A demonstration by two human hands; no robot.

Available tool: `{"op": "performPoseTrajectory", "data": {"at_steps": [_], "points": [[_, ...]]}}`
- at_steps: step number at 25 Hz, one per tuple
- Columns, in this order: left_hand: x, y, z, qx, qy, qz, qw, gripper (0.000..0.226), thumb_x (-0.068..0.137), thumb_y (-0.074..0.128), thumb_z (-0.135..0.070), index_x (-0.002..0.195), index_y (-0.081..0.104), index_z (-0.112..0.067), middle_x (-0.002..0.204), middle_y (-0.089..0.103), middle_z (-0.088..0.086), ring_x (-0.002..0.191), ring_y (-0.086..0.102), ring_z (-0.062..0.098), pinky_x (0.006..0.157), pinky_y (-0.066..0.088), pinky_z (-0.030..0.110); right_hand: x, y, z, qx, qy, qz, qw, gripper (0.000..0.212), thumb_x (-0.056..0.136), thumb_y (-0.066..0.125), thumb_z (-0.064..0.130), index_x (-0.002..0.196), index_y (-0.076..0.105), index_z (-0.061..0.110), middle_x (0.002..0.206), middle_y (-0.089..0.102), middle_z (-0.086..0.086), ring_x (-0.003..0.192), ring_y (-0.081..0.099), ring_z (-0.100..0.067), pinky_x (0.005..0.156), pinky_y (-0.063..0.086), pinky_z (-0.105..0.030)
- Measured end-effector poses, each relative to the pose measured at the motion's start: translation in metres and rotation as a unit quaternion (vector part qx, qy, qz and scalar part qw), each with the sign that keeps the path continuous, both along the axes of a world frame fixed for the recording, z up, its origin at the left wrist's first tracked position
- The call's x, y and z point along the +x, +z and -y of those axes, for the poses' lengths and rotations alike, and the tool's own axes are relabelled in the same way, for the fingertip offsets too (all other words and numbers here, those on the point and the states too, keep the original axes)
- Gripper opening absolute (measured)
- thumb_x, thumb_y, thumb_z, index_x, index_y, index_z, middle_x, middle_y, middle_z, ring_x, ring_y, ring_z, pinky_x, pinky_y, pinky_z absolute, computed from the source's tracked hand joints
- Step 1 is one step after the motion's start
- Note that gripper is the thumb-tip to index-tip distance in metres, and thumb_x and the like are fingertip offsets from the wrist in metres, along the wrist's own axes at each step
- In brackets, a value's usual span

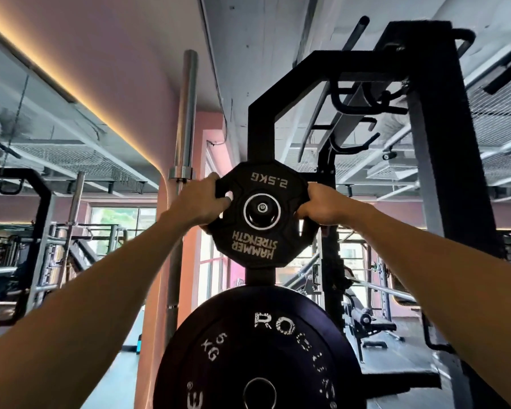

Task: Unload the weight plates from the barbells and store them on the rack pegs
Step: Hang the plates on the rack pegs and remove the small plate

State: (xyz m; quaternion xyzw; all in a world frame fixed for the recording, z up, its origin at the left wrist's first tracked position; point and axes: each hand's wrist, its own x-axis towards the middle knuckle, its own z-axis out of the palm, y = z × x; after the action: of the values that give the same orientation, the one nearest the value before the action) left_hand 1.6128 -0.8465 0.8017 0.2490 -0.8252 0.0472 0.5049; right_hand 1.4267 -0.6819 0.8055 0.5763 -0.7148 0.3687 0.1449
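At a gym rack (pixel 434 172), a person holds a small plate (pixel 261 214) on an upper peg (pixel 261 207), both arms stretched up and forward. The left hand (pixel 202 202) grips the plate's left edge, fingers curled through a grip slot; the right hand (pixel 319 206) grips the right edge, fingers wrapped behind the rim. The plate is marked 2.5 kg and its lettering reads upside down, so its printed top points to the floor. Its flat face looks back at the person; its axis runs along the peg, toward the rack upright, with the peg's end cap showing in the centre hole. How far along the peg it sits cannot be told from this angle.

Just below, a larger plate (pixel 260 355) marked 5 kg hangs on a lower peg, its rim close under the small one. A bare barbell (pixel 183 143) stands upright against the pink wall to the left, apart from the rack.

The step in hand appears to be seating the small plate on its storage peg. The next move likely calls for a straight push along the peg until the plate stops against the upright, keeping it square so the hole does not bind, then freeing both hands without pinching fingers behind the rim. Other plates may still wait on bars out of view.
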Motion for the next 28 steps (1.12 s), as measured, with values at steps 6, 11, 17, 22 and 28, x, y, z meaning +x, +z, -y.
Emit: {"op": "performPoseTrajectory", "data": {"at_steps": [6,11,17,22,28], "points": [[-0.052,-0.018,0.066,-0.073,0.022,0.050,0.996,0.031,0.102,0.033,-0.043,0.122,0.029,-0.020,0.099,0.061,0.008,0.080,0.064,0.030,0.065,0.045,0.039,-0.050,-0.011,0.064,-0.009,-0.086,-0.025,0.996,0.037,0.090,0.055,0.013,0.116,0.029,0.006,0.109,0.050,-0.020,0.107,0.053,-0.036,0.085,0.046,-0.042],[-0.084,-0.017,0.107,-0.201,0.122,0.029,0.972,0.042,0.099,0.034,-0.041,0.127,0.039,-0.010,0.124,0.043,0.016,0.107,0.047,0.035,0.081,0.041,0.047,-0.071,-0.016,0.099,-0.013,-0.167,-0.060,0.984,0.079,0.085,0.055,0.023,0.149,0.008,0.021,0.153,0.014,-0.009,0.142,0.012,-0.032,0.115,0.016,-0.054],[-0.079,-0.019,0.100,-0.197,0.160,0.049,0.966,0.044,0.100,0.034,-0.039,0.133,0.035,-0.011,0.133,0.042,0.015,0.115,0.045,0.034,0.091,0.042,0.052,-0.065,-0.021,0.094,0.004,-0.200,-0.072,0.977,0.079,0.089,0.050,0.028,0.151,0.001,0.024,0.158,0.007,-0.006,0.146,0.007,-0.030,0.116,0.011,-0.055],[-0.063,-0.041,0.070,-0.150,0.153,0.104,0.971,0.056,0.098,0.033,-0.041,0.145,0.022,-0.012,0.147,0.033,0.009,0.131,0.037,0.032,0.098,0.037,0.054,-0.055,-0.053,0.080,-0.010,-0.170,-0.059,0.984,0.066,0.097,0.042,0.040,0.151,0.011,0.017,0.155,0.019,-0.008,0.141,0.022,-0.034,0.112,0.021,-0.057],[-0.022,-0.092,0.017,-0.028,0.159,0.197,0.967,0.072,0.084,0.043,-0.070,0.140,0.037,-0.026,0.150,0.035,0.004,0.134,0.038,0.030,0.103,0.035,0.055,-0.040,-0.095,0.002,0.068,-0.148,-0.103,0.981,0.083,0.088,0.060,0.048,0.152,0.012,0.024,0.157,0.020,-0.007,0.141,0.027,-0.034,0.111,0.029,-0.055]]}}
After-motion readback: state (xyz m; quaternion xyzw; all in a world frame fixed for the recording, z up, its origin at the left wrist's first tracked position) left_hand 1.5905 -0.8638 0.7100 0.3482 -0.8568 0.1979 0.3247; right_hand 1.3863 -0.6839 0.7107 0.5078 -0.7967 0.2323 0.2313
